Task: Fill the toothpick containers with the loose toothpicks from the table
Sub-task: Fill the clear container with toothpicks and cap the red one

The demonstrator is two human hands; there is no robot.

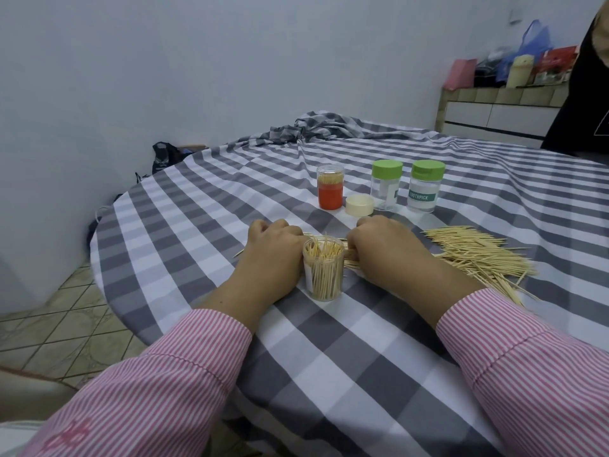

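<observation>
A clear open container (324, 268) stands upright between my hands, packed with toothpicks. My left hand (273, 249) lies with curled fingers on the cloth just left of it, over a few toothpicks that stick out at its sides. My right hand (385, 249) is curled over a bundle of toothpicks right of the container. A large loose pile of toothpicks (478, 255) spreads out to the right. Behind stand an orange container (330, 188) with toothpicks inside, two clear green-lidded containers (386, 186) (425, 186), and a loose cream lid (360, 205).
The round table carries a grey-and-white checked cloth (329, 351), bunched at the far side (326, 125). A person in dark clothing (583, 94) stands at the right edge. A tiled counter with bags (501, 90) lies beyond. Tiled floor (66, 324) shows at left.
</observation>
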